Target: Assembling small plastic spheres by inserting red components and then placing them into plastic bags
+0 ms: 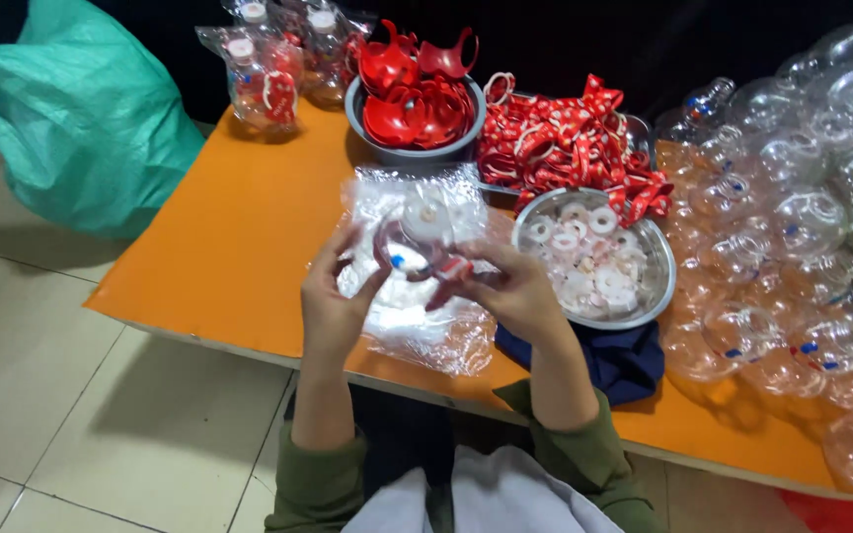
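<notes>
My left hand point(333, 296) and my right hand point(510, 288) together hold a small clear plastic bottle point(425, 235) with a white cap, above the orange table point(239, 227). A red strap piece point(454, 268) sits by my right fingers against the bottle. Under the bottle lies a stack of clear plastic bags point(417, 316). Both hands grip the bottle from either side.
A metal bowl of white caps point(594, 259) stands right of my hands. A grey bowl of red handles point(415, 94) and a heap of red straps point(565, 143) sit behind. Bagged finished bottles point(269, 74) stand at the back left, several clear bottles point(792, 247) at the right, a green sack point(81, 109) left.
</notes>
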